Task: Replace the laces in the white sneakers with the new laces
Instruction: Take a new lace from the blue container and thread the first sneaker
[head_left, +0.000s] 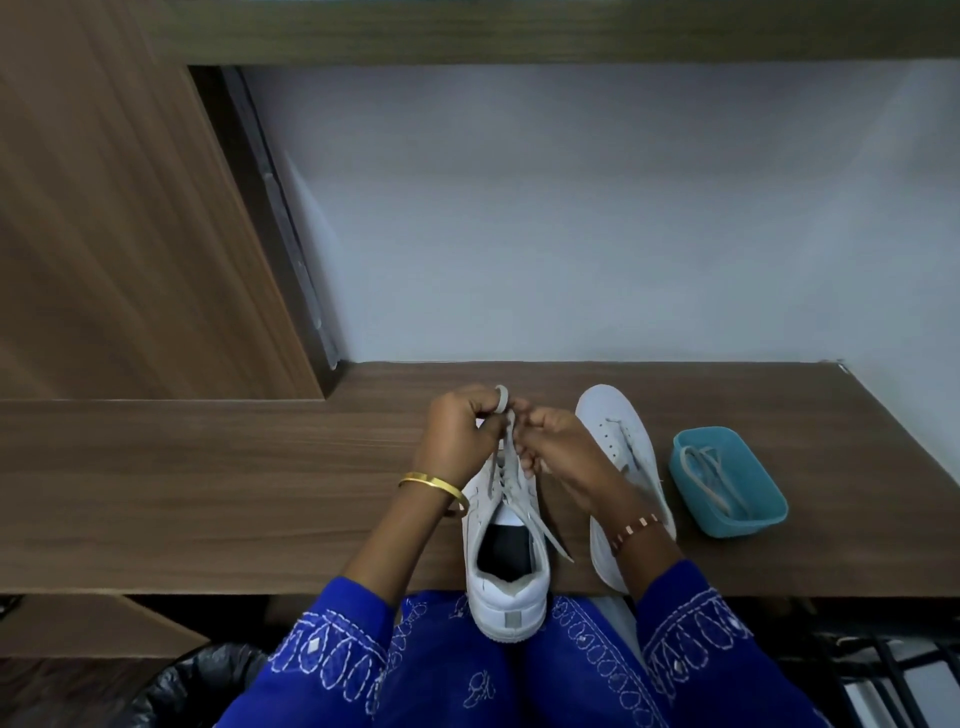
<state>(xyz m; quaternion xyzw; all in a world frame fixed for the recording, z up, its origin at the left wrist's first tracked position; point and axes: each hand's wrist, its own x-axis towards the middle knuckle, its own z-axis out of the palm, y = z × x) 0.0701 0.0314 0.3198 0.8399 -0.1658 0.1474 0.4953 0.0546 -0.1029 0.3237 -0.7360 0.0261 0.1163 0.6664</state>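
White sneaker (506, 597) with grey heel tab and black insole; second white sneaker (615, 436); pale grey lace (511, 467); teal tray (727, 480) holding beige laces (709, 475); brown wood-grain desk (208, 483); blue sleeves (332, 660) with white embroidery; gold bangle (431, 484); pale wall (571, 208).

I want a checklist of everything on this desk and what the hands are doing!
Surface: brown wooden desk, against a pale wall.
Job's things: near sneaker, heel overhanging the desk edge, partly laced with a grey lace; second sneaker beside it, partly behind the right arm.
Clutter: teal tub holding a loose lace.
Hands: left hand and right hand each pinch the grey lace near the toe end.
Cables: nothing seen.
Surroundings: black bin bag lower left.
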